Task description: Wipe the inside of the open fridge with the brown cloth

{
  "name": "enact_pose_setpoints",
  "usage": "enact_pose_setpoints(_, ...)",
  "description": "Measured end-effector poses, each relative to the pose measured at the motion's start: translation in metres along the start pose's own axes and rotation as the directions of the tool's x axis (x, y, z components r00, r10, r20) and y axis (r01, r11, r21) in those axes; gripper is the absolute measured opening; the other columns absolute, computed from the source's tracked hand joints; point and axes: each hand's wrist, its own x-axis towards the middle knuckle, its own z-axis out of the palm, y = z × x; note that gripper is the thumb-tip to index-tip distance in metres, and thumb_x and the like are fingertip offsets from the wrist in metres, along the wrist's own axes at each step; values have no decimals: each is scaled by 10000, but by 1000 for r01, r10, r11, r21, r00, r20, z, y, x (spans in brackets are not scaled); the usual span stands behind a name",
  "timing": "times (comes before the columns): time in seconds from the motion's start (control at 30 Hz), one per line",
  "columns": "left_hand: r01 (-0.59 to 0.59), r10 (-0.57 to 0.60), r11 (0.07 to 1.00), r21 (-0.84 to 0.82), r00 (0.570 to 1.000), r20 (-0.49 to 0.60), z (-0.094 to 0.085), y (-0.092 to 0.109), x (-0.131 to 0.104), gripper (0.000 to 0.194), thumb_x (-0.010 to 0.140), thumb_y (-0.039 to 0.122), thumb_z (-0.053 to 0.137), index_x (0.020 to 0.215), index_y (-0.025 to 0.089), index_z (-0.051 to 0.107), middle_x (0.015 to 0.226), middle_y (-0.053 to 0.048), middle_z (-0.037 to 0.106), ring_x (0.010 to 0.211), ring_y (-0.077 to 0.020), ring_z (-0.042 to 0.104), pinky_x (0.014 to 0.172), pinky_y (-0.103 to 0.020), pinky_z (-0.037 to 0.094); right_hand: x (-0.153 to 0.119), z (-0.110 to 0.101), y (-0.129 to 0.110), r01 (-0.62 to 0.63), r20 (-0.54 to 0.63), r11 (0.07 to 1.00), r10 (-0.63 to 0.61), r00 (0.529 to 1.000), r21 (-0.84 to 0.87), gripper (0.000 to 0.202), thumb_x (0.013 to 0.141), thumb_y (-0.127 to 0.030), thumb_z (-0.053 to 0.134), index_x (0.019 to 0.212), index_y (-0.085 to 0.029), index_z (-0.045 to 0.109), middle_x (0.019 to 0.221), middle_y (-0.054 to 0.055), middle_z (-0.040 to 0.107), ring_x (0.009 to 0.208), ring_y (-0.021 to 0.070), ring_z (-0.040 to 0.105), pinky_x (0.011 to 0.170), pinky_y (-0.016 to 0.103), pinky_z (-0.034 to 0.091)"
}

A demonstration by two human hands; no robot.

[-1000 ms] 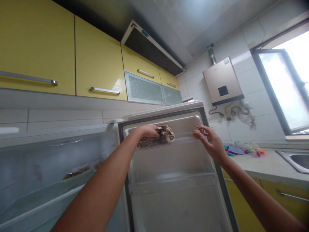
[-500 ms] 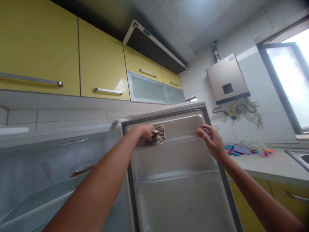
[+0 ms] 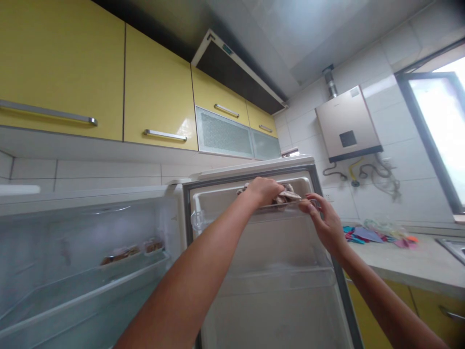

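Observation:
My left hand (image 3: pixel 267 190) is closed on a crumpled brown and white patterned cloth (image 3: pixel 288 194), inside the top clear shelf (image 3: pixel 261 212) of the open fridge door (image 3: pixel 269 310). At the right end of that shelf, my right hand (image 3: pixel 321 213) pinches the shelf's edge between thumb and fingers. A lower clear door shelf (image 3: pixel 279 281) sits beneath. Left of the door is the fridge interior (image 3: pixel 43 252), with food packs (image 3: pixel 121 254) on a glass shelf.
Yellow cabinets (image 3: pixel 156 87) and a range hood (image 3: pixel 240 68) hang above. At the right, a counter (image 3: pixel 410 257) holds colourful cloths or bags (image 3: pixel 366 234) beside a sink (image 3: pixel 454 247). A water heater (image 3: pixel 348 123) is on the wall.
My left hand has moved right with the cloth along the top door shelf, closer to my right hand. My right hand still holds the shelf's right end. The view has shifted slightly.

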Motion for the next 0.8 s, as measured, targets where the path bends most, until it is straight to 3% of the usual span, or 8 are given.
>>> enact_pose_setpoints(0.2,-104,112,991,89,989,-100,2,23,33,249,928,163,466,1099,192,645,1048,-130,750,960,-276,735,734,-340,546,-3,5,9,-7,-57,999,5,998,-33,489,937,-591,481,1280,-257,580,1236,117,647,1130,312,597,985,547,471)
enact_pose_setpoints(0.37,-118,126,988,103,989,-72,6,16,29,280,949,162,437,1131,203,645,1074,-130,742,978,-276,732,742,-349,550,-3,5,13,-23,-34,999,22,999,-43,479,939,-581,473,1275,-258,586,1253,116,650,1129,306,607,970,520,489)
enact_pose_setpoints(0.47,-73,77,992,106,996,-43,10,-3,2,258,934,175,475,1117,223,650,1099,-103,733,978,-253,727,726,-307,533,-1,4,12,-5,-3,1000,5,1000,-26,453,944,-564,467,1265,-268,590,1280,108,647,1188,300,587,986,511,490)
enact_pose_setpoints(0.67,35,-40,991,131,998,40,17,-58,-84,270,923,223,517,1160,270,637,1106,-65,726,1038,-207,693,724,-245,496,1,6,16,-13,-4,999,13,1000,-44,450,943,-564,463,1250,-264,597,1233,101,672,1145,293,616,955,514,512)
enact_pose_setpoints(0.8,138,-144,988,76,985,92,12,-84,-130,287,882,193,564,1127,295,675,1129,-52,732,1051,-180,681,772,-232,491,1,7,16,-1,-18,999,1,1000,-42,439,948,-557,459,1250,-268,596,1238,98,667,1141,287,613,963,515,509)
